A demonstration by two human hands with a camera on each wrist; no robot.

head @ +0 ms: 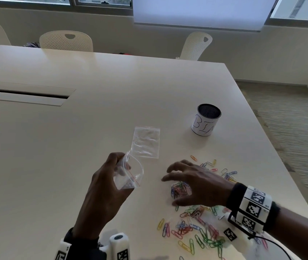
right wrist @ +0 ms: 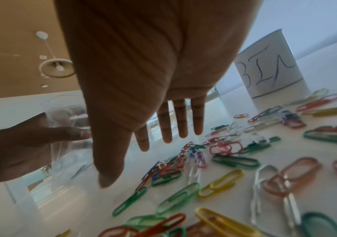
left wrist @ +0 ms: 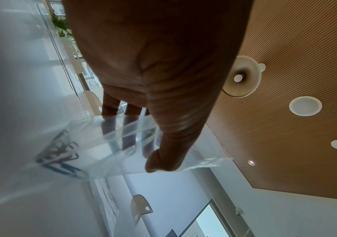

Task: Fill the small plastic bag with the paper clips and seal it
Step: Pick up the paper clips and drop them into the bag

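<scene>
My left hand (head: pixel 112 177) holds a small clear zip bag (head: pixel 129 175) above the table, thumb and fingers pinching its mouth; a few clips (left wrist: pixel 60 157) lie in its bottom corner. My right hand (head: pixel 185 182) hovers with fingers spread and straight over a small heap of coloured paper clips (head: pixel 179 189), holding nothing. In the right wrist view its fingers (right wrist: pixel 180 123) hang just above the heap of clips (right wrist: pixel 175 165), with the bag (right wrist: pixel 66 128) to the left. More clips (head: pixel 196 229) lie scattered near the table's front right.
A second clear bag (head: pixel 146 142) lies flat on the white table (head: pixel 74 137) beyond my left hand. A black mesh cup with a handwritten paper label (head: pixel 205 120) stands at the right. The table's right edge is close to the scattered clips.
</scene>
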